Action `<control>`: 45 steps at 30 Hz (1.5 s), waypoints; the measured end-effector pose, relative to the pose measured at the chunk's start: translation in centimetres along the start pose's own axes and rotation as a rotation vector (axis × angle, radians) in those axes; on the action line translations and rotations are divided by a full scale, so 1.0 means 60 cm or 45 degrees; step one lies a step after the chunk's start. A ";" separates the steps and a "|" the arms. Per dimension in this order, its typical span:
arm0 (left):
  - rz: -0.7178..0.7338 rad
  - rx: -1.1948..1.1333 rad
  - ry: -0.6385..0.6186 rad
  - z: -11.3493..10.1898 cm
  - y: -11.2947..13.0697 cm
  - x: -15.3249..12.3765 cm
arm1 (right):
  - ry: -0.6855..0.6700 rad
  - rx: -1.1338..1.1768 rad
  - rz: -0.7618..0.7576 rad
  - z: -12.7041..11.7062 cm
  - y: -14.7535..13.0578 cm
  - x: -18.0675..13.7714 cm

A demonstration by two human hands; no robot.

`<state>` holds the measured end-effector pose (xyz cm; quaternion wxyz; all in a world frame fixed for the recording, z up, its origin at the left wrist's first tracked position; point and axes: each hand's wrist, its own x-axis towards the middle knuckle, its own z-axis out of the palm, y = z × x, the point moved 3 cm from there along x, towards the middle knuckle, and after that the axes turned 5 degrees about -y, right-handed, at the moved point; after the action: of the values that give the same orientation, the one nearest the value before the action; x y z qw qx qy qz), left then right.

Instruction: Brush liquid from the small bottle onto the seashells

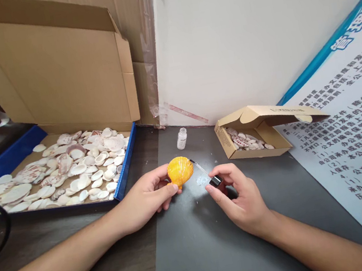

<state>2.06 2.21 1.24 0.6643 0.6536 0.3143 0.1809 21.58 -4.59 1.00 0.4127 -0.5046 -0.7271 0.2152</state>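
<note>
Between the thumb and fingers of my left hand (pixel 157 190) is a glossy yellow-orange scallop shell (pixel 180 171), its ribbed side facing up. My right hand (pixel 238 195) pinches the black cap of a small brush (pixel 215 181). Its thin clear stem points up and left, and the dark tip meets or nearly meets the shell's right edge; I cannot tell which. Behind the shell, a little glass bottle (pixel 182 139) stands upright without a cap. Whitish specks (pixel 202 179) mark the grey mat (pixel 200 252) below the brush.
On the left, a blue-edged cardboard box (pixel 125 163) with a raised lid holds many pale seashells (pixel 78 168). A smaller open carton (pixel 256 153) with shells sits back right. A white panel (pixel 219 32) rises behind, a printed poster (pixel 356 124) lies right, and a black cable (pixel 7 229) curves at left.
</note>
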 end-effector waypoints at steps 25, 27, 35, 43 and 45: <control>0.021 0.047 -0.026 0.002 0.009 -0.001 | -0.014 -0.026 -0.001 -0.001 -0.002 -0.004; 0.023 0.055 -0.028 0.003 0.010 0.000 | -0.023 -0.019 0.000 -0.002 -0.004 -0.003; 0.027 0.064 -0.022 0.005 0.013 -0.002 | -0.153 0.018 -0.170 -0.007 -0.020 -0.004; 0.029 0.065 -0.016 0.005 0.012 -0.003 | -0.095 0.007 -0.139 -0.009 -0.020 -0.002; 0.023 0.066 -0.017 0.005 0.013 -0.003 | -0.069 0.006 -0.100 -0.008 -0.016 -0.002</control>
<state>2.25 1.92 2.04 0.6477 0.6745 0.3084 0.1743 21.46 -5.16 1.92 0.4021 -0.4690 -0.7567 0.2141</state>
